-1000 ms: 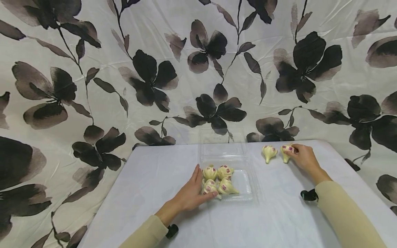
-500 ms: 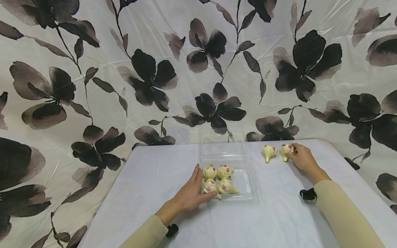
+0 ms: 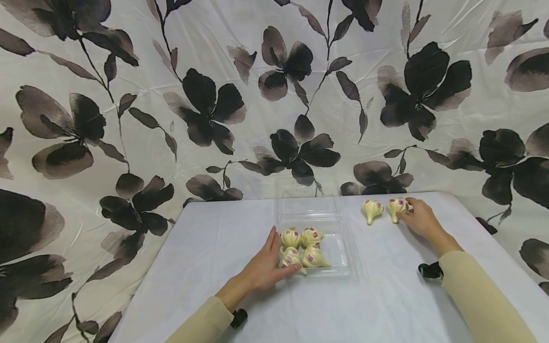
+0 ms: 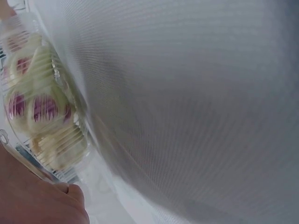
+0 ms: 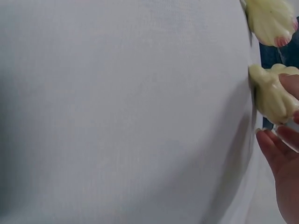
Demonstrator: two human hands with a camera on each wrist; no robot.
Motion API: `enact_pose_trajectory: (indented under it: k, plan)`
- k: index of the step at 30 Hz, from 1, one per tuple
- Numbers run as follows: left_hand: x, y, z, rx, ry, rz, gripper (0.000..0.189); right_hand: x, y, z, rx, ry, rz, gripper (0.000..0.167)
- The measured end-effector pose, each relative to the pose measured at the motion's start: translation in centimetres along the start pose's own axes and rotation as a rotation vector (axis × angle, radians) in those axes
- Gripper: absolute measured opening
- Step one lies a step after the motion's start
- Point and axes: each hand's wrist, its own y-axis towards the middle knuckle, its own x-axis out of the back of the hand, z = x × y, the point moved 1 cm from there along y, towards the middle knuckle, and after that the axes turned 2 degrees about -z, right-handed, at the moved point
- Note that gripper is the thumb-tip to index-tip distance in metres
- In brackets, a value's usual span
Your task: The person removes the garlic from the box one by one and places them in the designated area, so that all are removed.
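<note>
My right hand is at the far right of the table, its thumb and fingers about the right side of a cream and purple garlic bulb. In the right wrist view, the thumb lies on this garlic bulb and a fingertip meets its side. A second garlic bulb sits just left of it. My left hand rests against a clear plastic clamshell box, fingers straight along the left side and thumb at the front corner. Several garlic bulbs fill the box's left part.
The box's clear lid stands raised at the back, near the table's far edge. A white cloth covers the table. Behind it hangs a floral curtain. Each wrist bears a small black camera.
My right hand has shifted slightly right, and the garlic bulb by its fingers has moved a little right too, with more of it showing. The left hand and the box stay in place.
</note>
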Motion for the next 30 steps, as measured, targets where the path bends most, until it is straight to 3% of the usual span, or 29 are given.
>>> enact_pose_trajectory:
  k: [18, 30]
  plan:
    - [0.0, 0.0, 0.1, 0.018, 0.001, 0.007, 0.118, 3.1, -2.6, 1.4, 0.100, -0.083, 0.019, 0.063]
    - [0.1, -0.1, -0.1, 0.021, -0.005, 0.009, 0.118, 3.5, -3.9, 5.2, 0.151, -0.047, 0.057, 0.063]
